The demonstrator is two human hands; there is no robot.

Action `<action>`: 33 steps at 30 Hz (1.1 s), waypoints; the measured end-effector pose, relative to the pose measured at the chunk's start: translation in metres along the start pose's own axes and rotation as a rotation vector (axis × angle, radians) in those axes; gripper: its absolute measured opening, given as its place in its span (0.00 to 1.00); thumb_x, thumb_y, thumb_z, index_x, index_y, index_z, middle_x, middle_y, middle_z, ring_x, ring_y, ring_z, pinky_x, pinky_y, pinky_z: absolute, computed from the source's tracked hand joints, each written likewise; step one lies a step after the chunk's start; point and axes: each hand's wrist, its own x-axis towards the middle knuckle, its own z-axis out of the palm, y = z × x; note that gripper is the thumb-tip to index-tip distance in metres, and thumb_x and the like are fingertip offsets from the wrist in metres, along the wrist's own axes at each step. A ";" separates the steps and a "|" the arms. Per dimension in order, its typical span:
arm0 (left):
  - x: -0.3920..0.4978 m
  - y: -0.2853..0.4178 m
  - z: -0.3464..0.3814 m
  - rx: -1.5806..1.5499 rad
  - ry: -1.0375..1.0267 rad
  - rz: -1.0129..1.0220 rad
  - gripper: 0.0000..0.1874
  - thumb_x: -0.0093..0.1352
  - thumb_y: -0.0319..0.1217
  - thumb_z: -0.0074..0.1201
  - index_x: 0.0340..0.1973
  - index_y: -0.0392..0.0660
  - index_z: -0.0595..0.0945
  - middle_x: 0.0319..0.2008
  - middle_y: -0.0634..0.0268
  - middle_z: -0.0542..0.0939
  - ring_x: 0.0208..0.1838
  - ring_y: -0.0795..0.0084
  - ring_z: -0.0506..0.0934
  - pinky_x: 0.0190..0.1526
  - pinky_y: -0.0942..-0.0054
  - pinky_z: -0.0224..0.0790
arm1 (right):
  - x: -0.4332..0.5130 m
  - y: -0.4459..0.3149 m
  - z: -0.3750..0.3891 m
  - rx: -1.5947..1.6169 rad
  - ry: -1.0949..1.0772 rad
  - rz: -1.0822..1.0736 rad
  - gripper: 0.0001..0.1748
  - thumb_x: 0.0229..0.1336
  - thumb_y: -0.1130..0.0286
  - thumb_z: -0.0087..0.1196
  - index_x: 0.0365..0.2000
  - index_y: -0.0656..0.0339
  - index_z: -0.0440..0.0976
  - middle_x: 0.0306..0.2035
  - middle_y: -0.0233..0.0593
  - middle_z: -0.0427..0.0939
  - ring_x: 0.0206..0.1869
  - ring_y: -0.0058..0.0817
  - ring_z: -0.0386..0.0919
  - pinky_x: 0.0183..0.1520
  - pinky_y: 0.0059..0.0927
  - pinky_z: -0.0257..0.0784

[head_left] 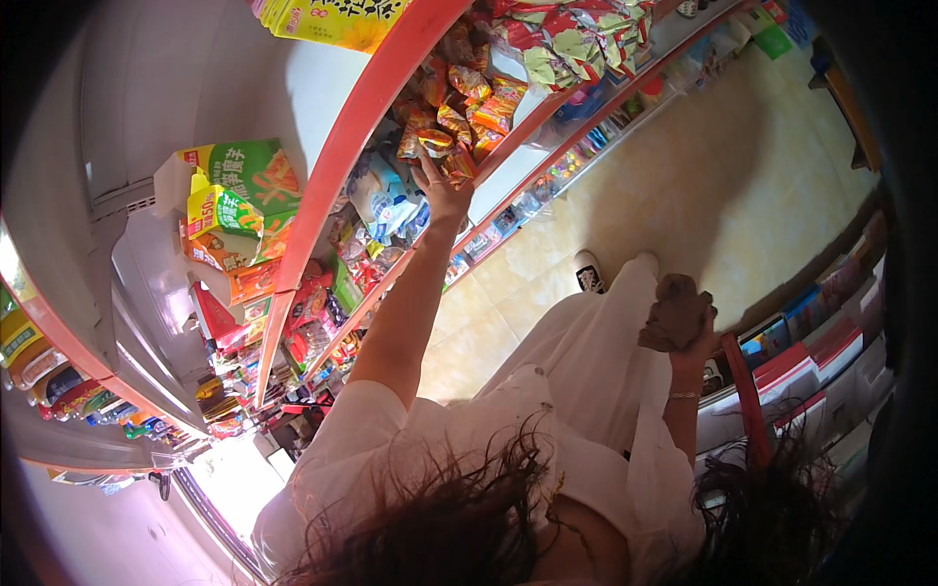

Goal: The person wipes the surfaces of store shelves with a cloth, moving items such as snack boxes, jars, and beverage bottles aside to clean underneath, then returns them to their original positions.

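My left hand (443, 196) reaches onto a red-edged shop shelf, its fingers spread against small orange snack packets (469, 110). One fingertip touches the edge of a yellow-and-orange packet (435, 142); I see nothing clearly gripped. Just below that hand on the same shelf lie blue-and-white packets (392, 209). A crumpled brown cloth (678, 313) is bunched in my right hand (702, 343), low at my side. The cloth hides most of those fingers.
Red shelf edges (344, 110) curve along my left, with green cardboard snack boxes (253, 176) on a higher tier. Red-and-white wrapped packs (579, 36) lie farther along. Stacked books or notebooks (799, 359) line the right. Tiled floor (513, 293) runs between.
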 end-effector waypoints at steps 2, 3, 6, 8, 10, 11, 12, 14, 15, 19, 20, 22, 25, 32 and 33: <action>0.010 0.003 0.006 -0.054 0.057 -0.062 0.64 0.55 0.28 0.67 0.76 0.55 0.37 0.75 0.36 0.36 0.78 0.39 0.40 0.74 0.63 0.43 | -0.006 0.016 0.015 0.014 -0.119 -0.013 0.35 0.67 0.47 0.50 0.64 0.59 0.62 0.62 0.42 0.70 0.61 0.40 0.72 0.65 0.44 0.69; 0.016 0.004 0.007 0.014 0.066 -0.095 0.63 0.56 0.29 0.67 0.76 0.56 0.37 0.75 0.37 0.38 0.77 0.37 0.45 0.74 0.61 0.45 | -0.010 0.024 0.020 0.027 -0.176 -0.023 0.35 0.67 0.46 0.50 0.64 0.59 0.62 0.62 0.42 0.70 0.61 0.40 0.72 0.64 0.44 0.69; 0.033 -0.006 0.009 0.093 0.050 0.049 0.59 0.59 0.36 0.67 0.76 0.55 0.42 0.75 0.36 0.38 0.76 0.36 0.49 0.74 0.58 0.49 | -0.016 0.029 0.033 0.035 -0.159 0.040 0.33 0.68 0.47 0.49 0.64 0.59 0.62 0.61 0.42 0.71 0.61 0.39 0.72 0.63 0.43 0.70; 0.038 -0.011 0.016 0.114 0.156 0.093 0.53 0.60 0.39 0.67 0.74 0.51 0.51 0.72 0.37 0.46 0.74 0.37 0.51 0.73 0.54 0.48 | -0.012 0.033 0.024 0.040 -0.083 -0.007 0.31 0.69 0.49 0.48 0.63 0.59 0.63 0.61 0.42 0.71 0.61 0.38 0.72 0.64 0.43 0.70; 0.028 0.011 0.014 0.214 0.294 0.149 0.48 0.60 0.40 0.68 0.71 0.47 0.59 0.66 0.40 0.57 0.69 0.39 0.56 0.69 0.50 0.49 | -0.009 0.036 0.012 0.074 -0.088 -0.020 0.31 0.70 0.49 0.47 0.64 0.58 0.63 0.61 0.41 0.71 0.61 0.38 0.72 0.64 0.43 0.69; 0.026 0.020 0.011 0.347 0.387 0.224 0.47 0.60 0.40 0.68 0.70 0.46 0.61 0.63 0.41 0.61 0.65 0.40 0.59 0.67 0.49 0.51 | -0.010 0.038 0.006 0.094 -0.091 -0.027 0.31 0.70 0.49 0.47 0.64 0.57 0.63 0.61 0.41 0.70 0.61 0.38 0.71 0.64 0.43 0.69; 0.024 0.037 0.007 0.312 0.437 0.373 0.45 0.59 0.39 0.69 0.68 0.47 0.63 0.59 0.45 0.63 0.60 0.41 0.62 0.63 0.48 0.54 | -0.010 0.037 0.004 0.092 -0.088 -0.035 0.30 0.70 0.49 0.47 0.64 0.57 0.63 0.61 0.41 0.70 0.62 0.38 0.71 0.65 0.43 0.69; 0.043 0.050 0.008 0.328 0.383 0.493 0.46 0.59 0.40 0.68 0.69 0.49 0.62 0.64 0.43 0.60 0.63 0.39 0.60 0.64 0.47 0.53 | -0.015 0.038 -0.001 0.095 -0.078 -0.058 0.30 0.70 0.49 0.47 0.64 0.56 0.63 0.61 0.40 0.70 0.62 0.38 0.71 0.65 0.43 0.68; 0.056 0.053 0.010 0.383 0.406 0.517 0.46 0.59 0.40 0.67 0.70 0.50 0.61 0.67 0.41 0.58 0.65 0.37 0.59 0.66 0.46 0.51 | -0.015 0.037 -0.004 0.103 -0.063 -0.053 0.30 0.70 0.49 0.47 0.64 0.55 0.63 0.61 0.40 0.70 0.62 0.38 0.71 0.65 0.44 0.68; 0.108 0.059 0.029 0.396 0.331 0.339 0.52 0.59 0.51 0.67 0.73 0.53 0.55 0.72 0.39 0.53 0.74 0.32 0.48 0.69 0.37 0.46 | -0.019 0.039 -0.010 0.156 -0.042 -0.068 0.29 0.70 0.50 0.48 0.63 0.54 0.64 0.62 0.39 0.70 0.63 0.37 0.70 0.65 0.44 0.68; 0.127 0.043 0.040 0.361 0.258 0.250 0.53 0.58 0.54 0.67 0.74 0.60 0.55 0.73 0.39 0.52 0.74 0.33 0.51 0.69 0.37 0.47 | -0.019 0.043 -0.014 0.173 -0.031 -0.086 0.28 0.70 0.51 0.48 0.63 0.53 0.64 0.62 0.39 0.70 0.63 0.37 0.70 0.65 0.44 0.68; 0.120 0.067 0.051 0.353 0.105 0.202 0.54 0.58 0.54 0.66 0.75 0.62 0.53 0.74 0.42 0.52 0.73 0.33 0.53 0.71 0.39 0.43 | -0.018 0.049 -0.022 0.204 -0.011 -0.124 0.27 0.70 0.52 0.49 0.62 0.53 0.65 0.61 0.39 0.70 0.63 0.37 0.70 0.65 0.43 0.69; 0.110 0.062 0.056 0.434 0.070 0.237 0.50 0.59 0.52 0.65 0.74 0.66 0.57 0.74 0.42 0.53 0.70 0.35 0.57 0.71 0.41 0.44 | -0.020 0.057 -0.027 0.213 -0.026 -0.122 0.25 0.70 0.52 0.49 0.60 0.54 0.67 0.60 0.39 0.71 0.62 0.37 0.71 0.65 0.43 0.69; 0.130 0.068 0.038 0.296 0.399 0.833 0.30 0.66 0.37 0.61 0.62 0.50 0.70 0.73 0.39 0.52 0.70 0.35 0.58 0.66 0.37 0.51 | -0.016 0.050 -0.010 0.244 -0.011 -0.129 0.27 0.69 0.51 0.49 0.61 0.55 0.66 0.59 0.39 0.72 0.61 0.36 0.72 0.65 0.42 0.69; 0.128 0.092 0.042 0.318 0.424 0.743 0.32 0.66 0.36 0.61 0.64 0.46 0.68 0.71 0.38 0.56 0.70 0.38 0.58 0.66 0.39 0.51 | -0.014 0.051 -0.012 0.247 0.000 -0.121 0.27 0.69 0.51 0.49 0.61 0.55 0.66 0.59 0.39 0.72 0.60 0.36 0.72 0.65 0.42 0.69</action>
